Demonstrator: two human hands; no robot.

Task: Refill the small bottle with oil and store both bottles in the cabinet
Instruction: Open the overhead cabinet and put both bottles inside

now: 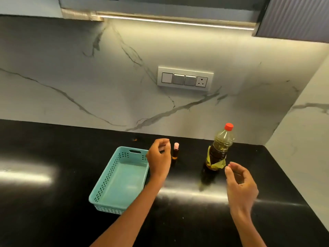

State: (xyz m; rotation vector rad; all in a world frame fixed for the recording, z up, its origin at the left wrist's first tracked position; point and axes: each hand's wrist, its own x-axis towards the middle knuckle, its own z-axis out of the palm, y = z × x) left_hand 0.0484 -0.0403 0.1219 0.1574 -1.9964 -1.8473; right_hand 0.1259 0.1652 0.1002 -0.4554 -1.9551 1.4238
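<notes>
On the black counter (53,148), left of centre, lies a teal basket (106,179) with nothing in it. The left hand (159,157) hovers over its far right corner, fingers loosely curled and holding nothing, just left of the small bottle (175,153), which stands upright with a pink cap. A switch panel (185,79) sits on the marble wall above. Right of centre stands the large bottle (219,150), red-capped. The right hand (240,182) hangs just below and right of it, loosely curled and also holding nothing.

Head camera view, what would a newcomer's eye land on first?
The tall oil bottle with its red cap stands right of centre on the black counter, with a small pink-capped bottle to its left. A teal basket sits further left. Both hands hover empty: the left hand beside the small bottle, the right hand near the tall one.
</notes>
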